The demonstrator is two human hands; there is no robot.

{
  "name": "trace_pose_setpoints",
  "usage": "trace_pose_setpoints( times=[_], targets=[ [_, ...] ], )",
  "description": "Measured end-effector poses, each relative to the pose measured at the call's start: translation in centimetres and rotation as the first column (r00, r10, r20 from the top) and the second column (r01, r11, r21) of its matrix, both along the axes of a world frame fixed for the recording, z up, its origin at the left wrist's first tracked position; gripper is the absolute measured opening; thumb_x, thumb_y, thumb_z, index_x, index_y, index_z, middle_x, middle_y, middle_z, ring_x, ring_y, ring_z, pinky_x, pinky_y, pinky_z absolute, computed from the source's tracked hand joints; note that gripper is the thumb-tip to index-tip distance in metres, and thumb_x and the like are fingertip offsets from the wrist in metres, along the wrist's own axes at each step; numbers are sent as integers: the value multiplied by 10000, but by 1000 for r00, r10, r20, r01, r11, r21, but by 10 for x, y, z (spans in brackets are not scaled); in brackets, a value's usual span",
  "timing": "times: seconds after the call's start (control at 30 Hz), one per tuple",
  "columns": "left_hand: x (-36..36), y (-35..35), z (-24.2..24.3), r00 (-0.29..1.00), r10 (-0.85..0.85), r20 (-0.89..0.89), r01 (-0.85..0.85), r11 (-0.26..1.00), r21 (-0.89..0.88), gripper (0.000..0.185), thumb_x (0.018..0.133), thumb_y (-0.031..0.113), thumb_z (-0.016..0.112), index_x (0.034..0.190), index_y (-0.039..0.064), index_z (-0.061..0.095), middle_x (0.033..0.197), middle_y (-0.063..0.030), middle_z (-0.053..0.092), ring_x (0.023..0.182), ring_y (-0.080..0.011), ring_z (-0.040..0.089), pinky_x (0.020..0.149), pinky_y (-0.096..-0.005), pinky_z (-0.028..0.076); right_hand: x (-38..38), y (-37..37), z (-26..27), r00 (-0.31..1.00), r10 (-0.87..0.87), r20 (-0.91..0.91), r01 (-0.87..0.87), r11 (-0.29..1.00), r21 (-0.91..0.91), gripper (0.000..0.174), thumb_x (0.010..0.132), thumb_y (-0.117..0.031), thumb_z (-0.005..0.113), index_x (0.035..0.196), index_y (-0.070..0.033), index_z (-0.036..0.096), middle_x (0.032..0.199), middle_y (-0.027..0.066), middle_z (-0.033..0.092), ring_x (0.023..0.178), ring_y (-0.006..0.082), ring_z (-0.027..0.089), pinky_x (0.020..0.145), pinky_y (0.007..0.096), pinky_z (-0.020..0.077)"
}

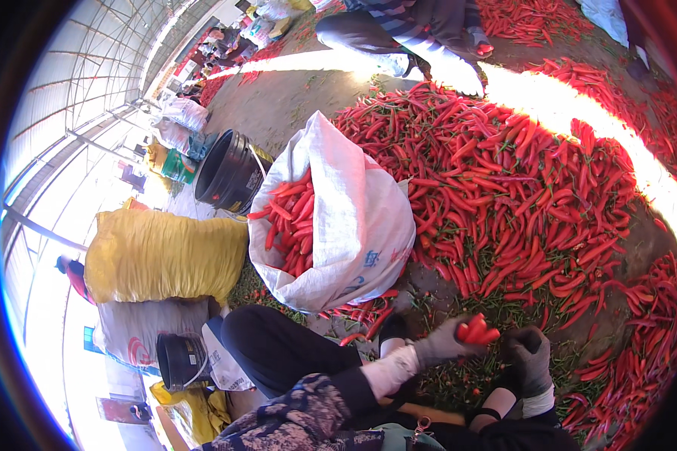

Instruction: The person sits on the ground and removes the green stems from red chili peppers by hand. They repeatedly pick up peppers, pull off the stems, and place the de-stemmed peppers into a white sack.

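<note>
My left hand (443, 343), in a grey work glove, is shut on a few red chili peppers (477, 331) whose ends stick out past its fingers. Just right of it my gloved right hand (530, 355) has its fingers curled; whether anything is inside them cannot be seen. Both hands are above ground strewn with green stems (451, 383), between my feet. Ahead of them spreads a large pile of red chilies (519, 208). A white woven sack (344, 225) stands open to the left of the pile, with red chilies (293, 225) inside.
A black bucket (225, 172) is beyond the sack. At left lie a full yellow sack (166, 256), a white sack (152, 332) and a smaller black bucket (177, 361). Another person (406, 34) crouches across the pile. More chilies (637, 349) lie to the right.
</note>
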State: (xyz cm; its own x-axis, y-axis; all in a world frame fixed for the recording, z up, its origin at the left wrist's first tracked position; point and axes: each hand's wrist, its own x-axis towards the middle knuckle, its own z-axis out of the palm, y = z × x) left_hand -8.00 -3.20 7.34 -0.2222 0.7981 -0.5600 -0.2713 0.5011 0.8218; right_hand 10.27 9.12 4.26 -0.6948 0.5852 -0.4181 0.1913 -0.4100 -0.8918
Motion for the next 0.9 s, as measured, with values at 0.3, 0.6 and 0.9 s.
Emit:
trace_pose_setpoints(
  times=[0.3,0.6,0.9],
  targets=[
    [-249,-91,188,118,-68,-991,-137,987,-84,657,793,80,719,1367,37,402,1286,-145,507,1160,-260,510,982,-368,423,2,16,-35,921,136,364,-330,769,548,349,812,-234,646,1091,-30,598,1038,189,596,969,350,592,814,437,487],
    [-105,-17,125,160,-140,-977,235,967,-100,624,753,92,720,1316,8,465,1252,-182,543,1208,-328,495,1027,-387,380,-44,128,-50,783,-209,585,-583,78,808,302,801,-134,612,1099,-89,590,1053,118,603,841,256,658,711,353,535],
    [-9,75,-18,161,-247,-955,637,765,-90,629,735,231,690,1301,63,471,1324,-137,467,1232,-330,437,1023,-463,357,-30,89,-49,699,-74,711,-708,64,703,206,766,-157,621,962,-101,592,840,68,603,790,229,649,620,349,516]
  ],
)
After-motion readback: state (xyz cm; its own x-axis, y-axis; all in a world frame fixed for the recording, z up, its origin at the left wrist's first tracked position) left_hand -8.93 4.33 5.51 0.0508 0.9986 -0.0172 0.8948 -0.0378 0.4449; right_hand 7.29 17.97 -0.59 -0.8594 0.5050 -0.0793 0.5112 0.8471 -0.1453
